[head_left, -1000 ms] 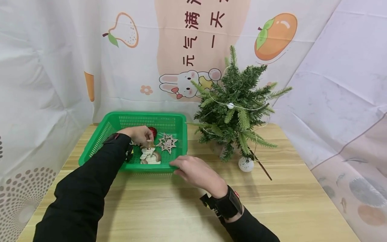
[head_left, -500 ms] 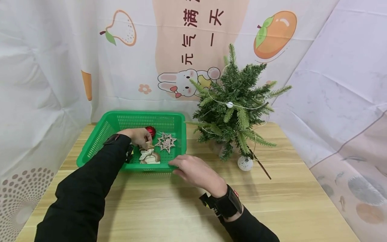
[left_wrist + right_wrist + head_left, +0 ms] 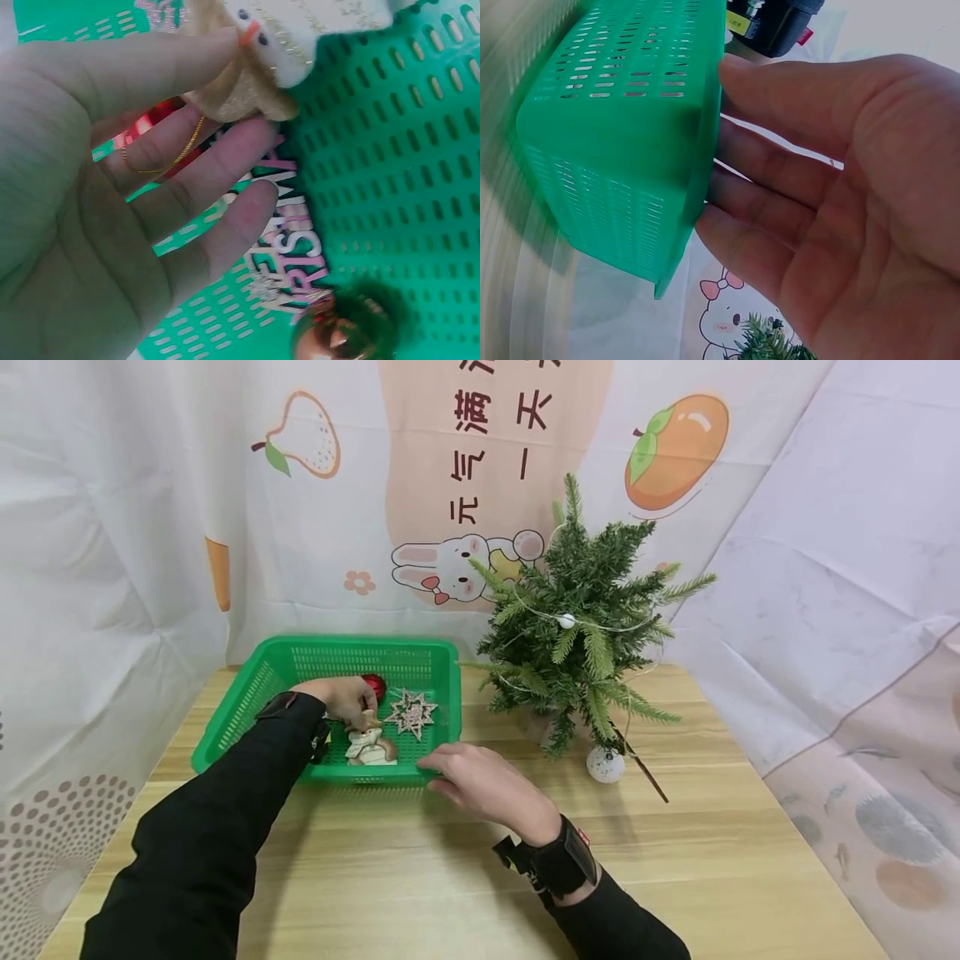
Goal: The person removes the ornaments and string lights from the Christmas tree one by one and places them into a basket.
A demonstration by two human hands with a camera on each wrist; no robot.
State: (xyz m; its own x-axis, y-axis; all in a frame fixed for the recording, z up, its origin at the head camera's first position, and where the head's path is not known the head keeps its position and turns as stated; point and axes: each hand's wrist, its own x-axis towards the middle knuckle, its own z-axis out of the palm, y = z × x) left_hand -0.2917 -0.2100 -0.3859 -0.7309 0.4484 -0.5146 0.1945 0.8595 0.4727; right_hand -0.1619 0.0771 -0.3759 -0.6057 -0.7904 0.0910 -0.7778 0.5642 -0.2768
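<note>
My left hand (image 3: 347,700) reaches down into the green basket (image 3: 457,718) and pinches a snowman ornament (image 3: 372,752) by its tan hat. In the left wrist view, thumb and index finger meet at the glittery hat of the snowman (image 3: 289,52), while the other fingers extend below it. A thin gold string (image 3: 187,146) crosses those fingers. At the basket's near right corner, my right hand (image 3: 487,787) rests its fingertips against the rim. The right wrist view shows those fingers (image 3: 750,210) nearly straight along the rim (image 3: 711,135).
Inside the basket lie a red ball (image 3: 373,686), a glittery star (image 3: 411,713), a pink-and-white lettering ornament (image 3: 292,232) and a copper ball (image 3: 345,330). A small Christmas tree (image 3: 585,618) stands to the right, with a speckled white ball (image 3: 605,766) hanging low at its front.
My left hand has shifted slightly down onto the snowman's hat, and the hat now tilts under the fingers. The right hand stays at the rim.
</note>
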